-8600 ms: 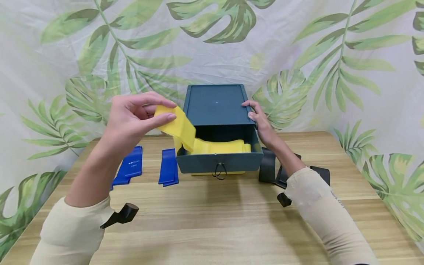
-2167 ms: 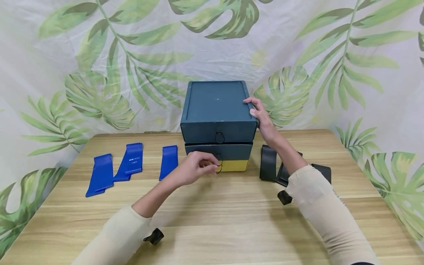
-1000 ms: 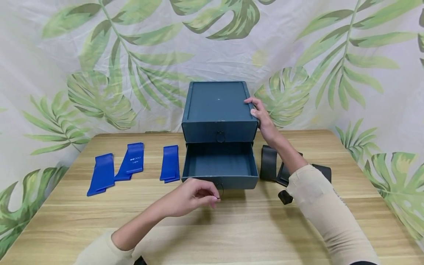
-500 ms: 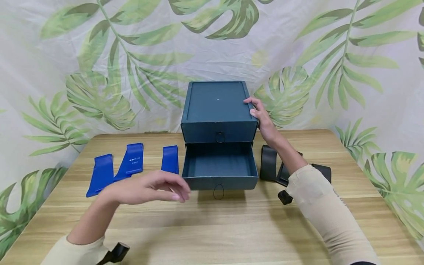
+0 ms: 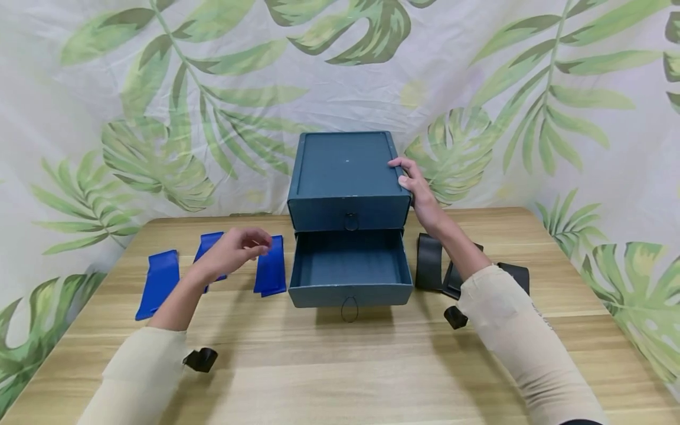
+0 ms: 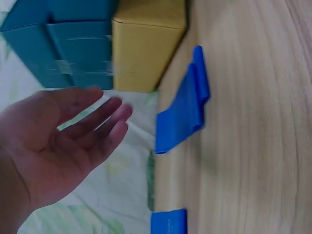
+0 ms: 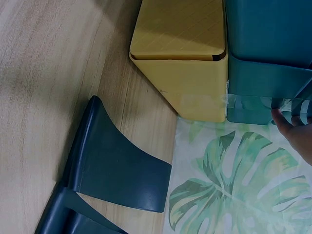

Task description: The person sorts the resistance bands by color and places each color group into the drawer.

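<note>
One blue band [image 5: 273, 268] | near left fingers [image 6: 97, 115], loosely spread | right fingers [image 5: 399, 162] spread on cabinet [image 5: 345, 168]

Left fingers [image 5: 256, 234] off the pull ring [image 5: 349, 321]

High head view, forward and down; nearer wrist views from either side, drawer stack [image 6: 90, 51] in both

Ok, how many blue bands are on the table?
3: one blue band farthest left, a second band partly behind the left hand, and a third band just left of the open drawer. Folds could hide more.
</note>
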The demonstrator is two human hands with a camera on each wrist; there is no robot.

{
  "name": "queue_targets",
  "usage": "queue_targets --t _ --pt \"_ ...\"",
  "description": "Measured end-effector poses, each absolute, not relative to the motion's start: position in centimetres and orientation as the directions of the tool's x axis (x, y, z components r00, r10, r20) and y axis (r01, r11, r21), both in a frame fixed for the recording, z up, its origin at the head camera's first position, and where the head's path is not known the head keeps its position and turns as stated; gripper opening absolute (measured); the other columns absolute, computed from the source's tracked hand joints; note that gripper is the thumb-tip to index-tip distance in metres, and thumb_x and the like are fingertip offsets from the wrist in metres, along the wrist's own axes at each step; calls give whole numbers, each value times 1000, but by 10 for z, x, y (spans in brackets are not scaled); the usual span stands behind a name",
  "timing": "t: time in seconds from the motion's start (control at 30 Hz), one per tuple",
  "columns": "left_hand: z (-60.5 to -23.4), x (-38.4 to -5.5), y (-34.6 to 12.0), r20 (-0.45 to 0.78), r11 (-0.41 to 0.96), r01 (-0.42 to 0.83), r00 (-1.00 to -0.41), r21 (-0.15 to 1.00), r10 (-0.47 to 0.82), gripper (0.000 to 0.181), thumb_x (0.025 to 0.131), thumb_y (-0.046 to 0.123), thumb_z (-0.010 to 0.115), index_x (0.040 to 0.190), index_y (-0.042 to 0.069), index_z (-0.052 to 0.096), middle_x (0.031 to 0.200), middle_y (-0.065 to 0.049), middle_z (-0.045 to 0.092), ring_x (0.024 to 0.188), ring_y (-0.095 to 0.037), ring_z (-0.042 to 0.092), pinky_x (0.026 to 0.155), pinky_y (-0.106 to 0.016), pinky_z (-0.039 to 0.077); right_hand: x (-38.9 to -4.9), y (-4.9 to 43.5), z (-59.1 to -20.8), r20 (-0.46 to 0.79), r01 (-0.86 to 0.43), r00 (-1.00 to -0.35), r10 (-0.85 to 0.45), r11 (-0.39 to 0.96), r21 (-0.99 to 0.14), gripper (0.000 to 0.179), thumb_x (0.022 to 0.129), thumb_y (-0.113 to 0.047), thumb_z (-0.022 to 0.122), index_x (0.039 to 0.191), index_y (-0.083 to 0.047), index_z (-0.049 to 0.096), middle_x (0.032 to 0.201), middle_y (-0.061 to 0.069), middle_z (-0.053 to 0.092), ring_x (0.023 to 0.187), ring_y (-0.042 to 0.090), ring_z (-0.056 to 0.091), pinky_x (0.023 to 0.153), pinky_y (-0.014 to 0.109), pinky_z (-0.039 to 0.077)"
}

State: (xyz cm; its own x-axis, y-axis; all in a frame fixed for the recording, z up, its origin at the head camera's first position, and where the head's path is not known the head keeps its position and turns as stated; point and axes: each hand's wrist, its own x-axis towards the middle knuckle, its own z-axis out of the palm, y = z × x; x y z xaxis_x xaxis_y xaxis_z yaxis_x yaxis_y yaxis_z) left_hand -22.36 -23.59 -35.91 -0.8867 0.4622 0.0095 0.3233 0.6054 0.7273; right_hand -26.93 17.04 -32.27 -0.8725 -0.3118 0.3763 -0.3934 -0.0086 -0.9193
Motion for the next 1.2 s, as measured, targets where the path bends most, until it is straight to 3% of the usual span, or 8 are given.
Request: queue_targets --t 0.17,0.3,0.37,0.47,0.53,0.6,0.83,1.2 --pt "-376 -245 -230 36 723 344 -914 599 405 36 105 0 52 137 -15 56 136 -35 59 123 -48 60 97 -57 53 -268 168 -320 371 -386 -874 -313 -15 -922 52 101 -28 35 145 -1 37 165 14 20 134 35 39 99 37 40" --pt "-384 -257 -226 -4 801 311 -931 511 365 41 103 -3 51 141 -16 52 142 -39 51 86 -41 66 69 -44 52 -267 168 -320 368 -383 -875 -314 -15 -924 52 101 -27 35 145 0 36 165 14 20 133 34 40 98 36 41" --pt "-387 -261 -225 -13 830 309 -935 465 356 40 102 -3 52 140 -15 53 141 -39 53 80 -38 64 65 -42 48 -267 168 -320 367 -382 -875 -314 -15 -924 51 101 -27 35 145 0 36 164 15 21 131 34 41 97 35 42" --pt "-391 -264 -223 -18 852 309 -937 423 349 39 101 -3 53 138 -16 55 136 -39 56 100 -46 68 84 -50 57 -267 168 -320 368 -384 -874 -316 -13 -923 51 101 -27 35 145 0 37 163 15 21 130 32 42 96 34 42" --pt "-393 -266 -223 -15 859 308 -939 408 343 38 101 -4 53 136 -16 57 134 -38 58 121 -50 61 97 -58 53 -268 168 -321 369 -386 -874 -317 -11 -923 51 101 -27 34 144 0 37 163 15 21 130 32 42 97 34 42" --pt "-395 -268 -222 -22 863 296 -942 408 333 37 101 -5 51 135 -17 57 134 -39 58 126 -52 57 101 -61 50 -268 169 -321 369 -387 -874 -316 -7 -922 51 101 -27 34 144 0 36 164 15 20 130 33 41 97 34 42" --pt "-401 -275 -221 -18 874 267 -954 405 300 33 102 -6 46 129 -15 62 130 -35 62 111 -45 66 95 -57 55 -268 170 -321 364 -385 -876 -317 2 -923 52 101 -27 34 145 -1 36 165 14 19 131 33 41 98 35 42" --pt "-394 -275 -218 3 864 255 -959 434 282 21 101 -2 60 114 -16 69 107 -31 70 91 -40 68 83 -54 58 -268 171 -320 370 -389 -874 -314 0 -921 51 101 -27 35 145 -1 37 164 15 21 132 33 41 99 38 41"
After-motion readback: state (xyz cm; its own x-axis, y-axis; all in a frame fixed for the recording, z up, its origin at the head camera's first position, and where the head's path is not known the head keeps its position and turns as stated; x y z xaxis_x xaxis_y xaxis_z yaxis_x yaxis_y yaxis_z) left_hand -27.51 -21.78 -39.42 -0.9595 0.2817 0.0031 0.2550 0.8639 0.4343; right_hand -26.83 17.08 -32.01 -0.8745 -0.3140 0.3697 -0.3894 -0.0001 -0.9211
